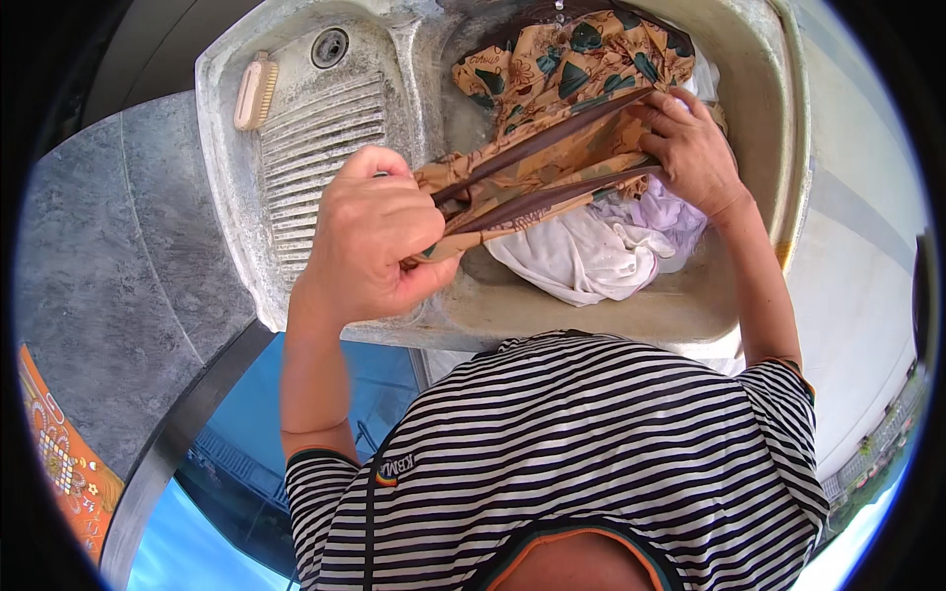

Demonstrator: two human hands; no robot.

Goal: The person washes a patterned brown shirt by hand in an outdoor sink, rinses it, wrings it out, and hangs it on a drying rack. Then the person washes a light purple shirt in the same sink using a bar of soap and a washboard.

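A tan garment (576, 79) with dark green and brown print and dark brown trim is stretched between my two hands over the right basin of a stone laundry sink (764, 246). My left hand (379, 231) is closed in a fist round its left end, above the divider between the two basins. On the other side, my right hand (690, 153) grips the trim with fingers bent over it. Between the hands the opening of the garment gapes, while its bulk lies bunched at the back of the basin. Below it are a white cloth (591, 256) and a pale purple cloth (675, 222).
Ridges of a built-in washboard (325, 138) fill the left basin, with a round drain (330, 47) behind them. A scrubbing brush (256, 91) rests at that basin's left side. Grey stone counter (128, 266) adjoins the sink on the left.
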